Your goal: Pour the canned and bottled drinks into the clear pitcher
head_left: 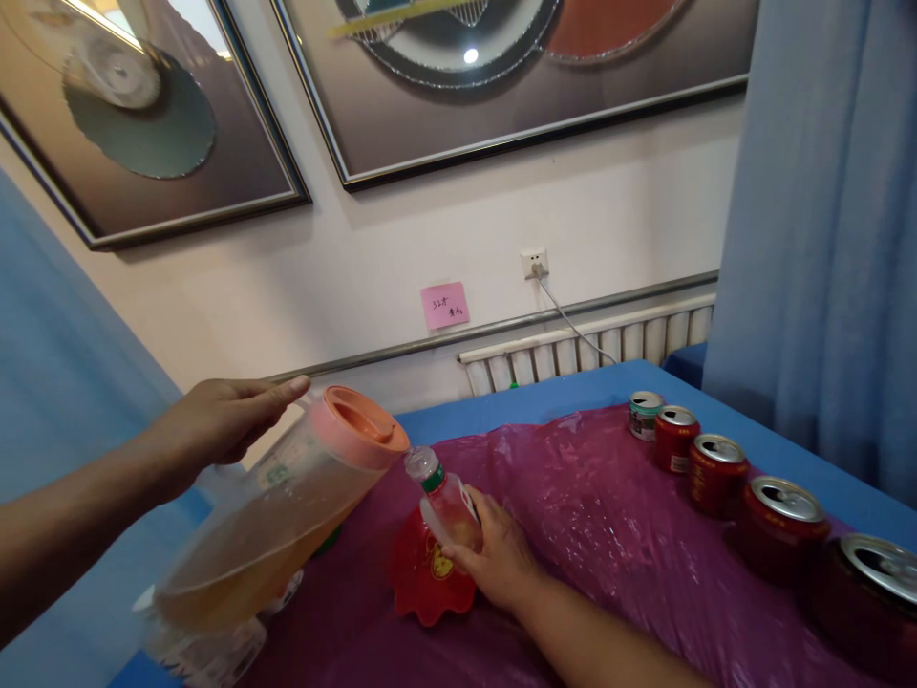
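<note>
My left hand (222,425) is closed round the handle side of a translucent pitcher (265,521), its thumb lying along the top. The pitcher is tilted to the right, with amber liquid along its lower side and a coral lid (369,425) at the raised end. Its spout is close to the mouth of a clear plastic bottle (451,502), and I cannot tell if they touch. My right hand (498,549) grips this bottle, which leans left and has a green neck ring and a little liquid inside. Below the bottle is a red scalloped dish (426,602) with a yellow print.
A row of opened drink cans (716,473) runs along the table's right side. Crumpled purple plastic sheeting (594,497) covers much of the blue table (616,382). White containers (215,655) stand under the pitcher. Behind are a radiator (608,349) and blue curtains (831,239).
</note>
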Action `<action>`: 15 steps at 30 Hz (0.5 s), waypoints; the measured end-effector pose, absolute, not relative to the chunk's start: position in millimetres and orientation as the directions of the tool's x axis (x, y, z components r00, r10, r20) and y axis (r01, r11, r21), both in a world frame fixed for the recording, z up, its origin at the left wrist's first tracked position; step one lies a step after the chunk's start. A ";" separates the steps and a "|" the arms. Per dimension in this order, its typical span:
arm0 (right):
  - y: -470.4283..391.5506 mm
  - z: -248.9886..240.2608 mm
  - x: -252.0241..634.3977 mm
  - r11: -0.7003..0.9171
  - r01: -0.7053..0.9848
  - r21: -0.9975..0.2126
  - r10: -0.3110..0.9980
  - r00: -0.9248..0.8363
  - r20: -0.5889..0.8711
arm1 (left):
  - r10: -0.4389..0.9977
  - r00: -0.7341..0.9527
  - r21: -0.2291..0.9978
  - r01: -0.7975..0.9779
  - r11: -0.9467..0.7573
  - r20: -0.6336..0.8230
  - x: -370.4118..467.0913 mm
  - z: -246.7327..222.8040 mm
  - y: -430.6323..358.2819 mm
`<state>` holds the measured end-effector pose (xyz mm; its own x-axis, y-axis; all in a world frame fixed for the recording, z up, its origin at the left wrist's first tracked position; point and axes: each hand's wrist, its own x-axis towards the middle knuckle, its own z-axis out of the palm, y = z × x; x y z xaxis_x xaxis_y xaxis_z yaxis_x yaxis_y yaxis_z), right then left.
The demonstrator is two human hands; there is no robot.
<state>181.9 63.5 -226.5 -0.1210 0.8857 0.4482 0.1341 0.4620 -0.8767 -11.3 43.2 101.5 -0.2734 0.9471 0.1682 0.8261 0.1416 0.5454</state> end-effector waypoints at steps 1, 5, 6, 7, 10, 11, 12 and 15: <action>63.4 -226.3 181.9 0.463 0.132 -0.877 0.885 -0.124 0.449 | 0.946 -0.289 0.569 0.807 0.157 0.149 -10.4 101.8 42.7; 62.4 -224.1 182.1 0.447 0.143 -0.883 0.893 -0.130 0.431 | 0.948 -0.298 0.592 0.786 0.176 0.113 -7.0 102.8 41.6; 62.2 -223.3 182.4 0.439 0.150 -0.886 0.897 -0.134 0.422 | 0.947 -0.298 0.587 0.790 0.176 0.117 -6.3 102.9 41.5; 62.1 -222.3 182.7 0.432 0.159 -0.888 0.900 -0.139 0.413 | 0.946 -0.298 0.580 0.796 0.174 0.125 -5.9 102.9 41.5; 61.8 -219.1 184.5 0.414 0.180 -0.892 0.906 -0.170 0.387 | 0.945 -0.295 0.578 0.800 0.163 0.142 -5.8 102.6 42.1; 61.8 -218.1 185.1 0.411 0.185 -0.893 0.907 -0.181 0.380 | 0.948 -0.287 0.580 0.799 0.156 0.140 -6.2 102.4 42.4; 61.7 -217.2 185.6 0.406 0.189 -0.894 0.908 -0.190 0.373 | 0.950 -0.280 0.582 0.799 0.151 0.138 -6.7 102.3 42.7; 61.5 -216.1 186.6 0.398 0.199 -0.896 0.911 -0.201 0.360 | 0.953 -0.266 0.562 0.815 0.142 0.144 -8.0 102.4 43.1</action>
